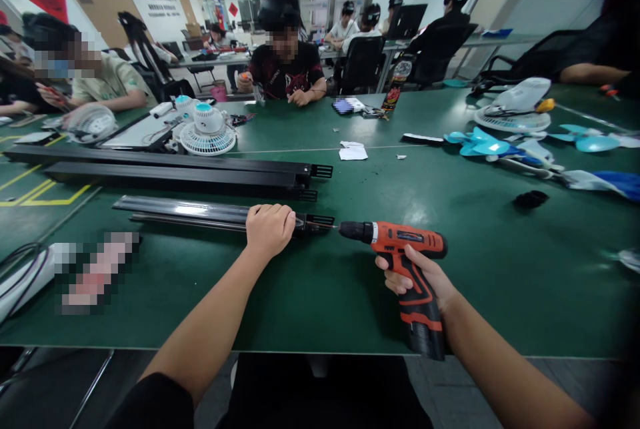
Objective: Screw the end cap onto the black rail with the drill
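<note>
The left hand is closed over a black metal bar close to its right end, palm down, and the right hand is wrapped around the handle of an orange and black drill. The bar lies lengthwise on the near part of the green table, left of the drill. The drill is held upright above the near edge, its black chuck pointing left toward the bar's slotted end. A thin bit runs from the chuck to that end; whether it actually touches the metal is hard to make out.

Just beyond the bar, two longer black bars lie side by side, their slotted ends also to the right. Farther off on the left stands a white fan head with a blue top. A torn piece of white paper lies beyond the drill. On the far right are light-blue fan blades, with a small black piece nearer. Across the table sits a person in a black printed shirt.
</note>
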The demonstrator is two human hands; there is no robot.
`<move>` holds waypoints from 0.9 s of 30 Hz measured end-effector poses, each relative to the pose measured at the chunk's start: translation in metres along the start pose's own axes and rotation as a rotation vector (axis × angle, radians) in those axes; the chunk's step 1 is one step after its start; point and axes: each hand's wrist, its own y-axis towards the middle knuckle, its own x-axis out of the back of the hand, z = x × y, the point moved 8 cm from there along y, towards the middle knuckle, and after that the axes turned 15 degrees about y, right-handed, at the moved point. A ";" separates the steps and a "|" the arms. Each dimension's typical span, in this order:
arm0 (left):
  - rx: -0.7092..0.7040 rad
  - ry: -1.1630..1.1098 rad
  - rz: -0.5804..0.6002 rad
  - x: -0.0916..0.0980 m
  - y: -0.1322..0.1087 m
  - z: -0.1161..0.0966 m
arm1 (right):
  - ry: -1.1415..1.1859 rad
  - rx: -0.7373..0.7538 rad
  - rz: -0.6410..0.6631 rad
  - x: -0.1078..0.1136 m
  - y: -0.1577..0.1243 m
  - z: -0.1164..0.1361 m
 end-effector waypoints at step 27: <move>-0.063 -0.022 0.013 0.001 0.000 -0.001 | 0.076 -0.019 -0.061 0.010 -0.002 -0.001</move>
